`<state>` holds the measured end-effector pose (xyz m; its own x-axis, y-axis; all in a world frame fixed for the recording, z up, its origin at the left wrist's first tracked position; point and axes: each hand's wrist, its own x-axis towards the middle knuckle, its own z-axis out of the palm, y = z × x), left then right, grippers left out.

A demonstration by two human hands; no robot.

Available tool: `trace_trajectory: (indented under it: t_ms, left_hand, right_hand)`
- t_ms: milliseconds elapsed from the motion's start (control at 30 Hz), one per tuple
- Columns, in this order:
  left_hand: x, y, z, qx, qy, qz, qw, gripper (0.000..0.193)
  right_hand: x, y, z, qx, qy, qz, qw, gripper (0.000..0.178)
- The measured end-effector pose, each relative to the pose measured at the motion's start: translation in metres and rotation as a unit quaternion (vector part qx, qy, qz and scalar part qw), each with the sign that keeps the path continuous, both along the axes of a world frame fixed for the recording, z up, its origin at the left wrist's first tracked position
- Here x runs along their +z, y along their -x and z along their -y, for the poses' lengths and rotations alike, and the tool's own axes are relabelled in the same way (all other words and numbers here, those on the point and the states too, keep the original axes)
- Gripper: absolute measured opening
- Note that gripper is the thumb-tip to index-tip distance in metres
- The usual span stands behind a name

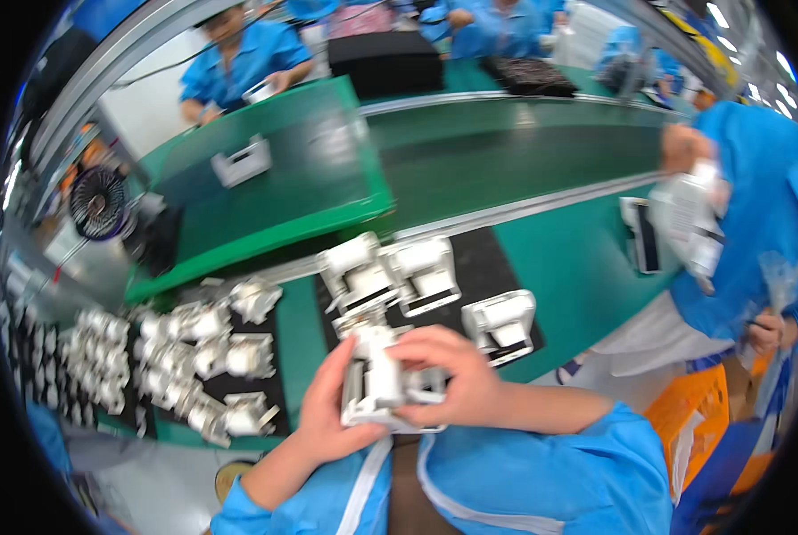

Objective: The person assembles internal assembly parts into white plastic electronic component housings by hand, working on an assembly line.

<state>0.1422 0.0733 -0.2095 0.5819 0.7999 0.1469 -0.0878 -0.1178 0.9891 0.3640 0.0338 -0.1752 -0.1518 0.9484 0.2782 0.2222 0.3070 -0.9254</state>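
Observation:
Both my hands hold one white plastic housing [381,379] close to my body, above the near edge of the bench. My left hand [327,410] grips its left side, thumb along the lower edge. From the right, my right hand [457,379] closes round it with fingers over the top and thumb below. Its inner parts are partly hidden by my fingers. Just beyond stand two similar white housings, one on the left [359,267] and one beside it [424,272], on a black mat [483,259]. Another white housing [499,323] sits at the mat's right side.
Many white assemblies [207,357] crowd the bench at left. A raised green-edged board [274,236] carries a white part [243,162] near a small black fan [98,203]. A conveyor [506,152] runs behind. At right a co-worker in blue [747,196] handles a white item.

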Motion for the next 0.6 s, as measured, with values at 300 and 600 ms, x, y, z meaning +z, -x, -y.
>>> trace_trajectory:
  t_ms: [300, 600]
  left_hand:
    - [-0.010, 0.001, -0.004, -0.113, 0.112, 0.188, 0.969, 0.115]
    - [-0.013, 0.010, -0.010, -0.161, 0.077, 0.189, 0.966, 0.112]
  right_hand:
    - [0.024, 0.016, -0.001, -0.006, -0.162, 0.191, 0.968, 0.059]
    - [0.025, 0.026, 0.001, -0.021, -0.207, 0.226, 0.952, 0.059]
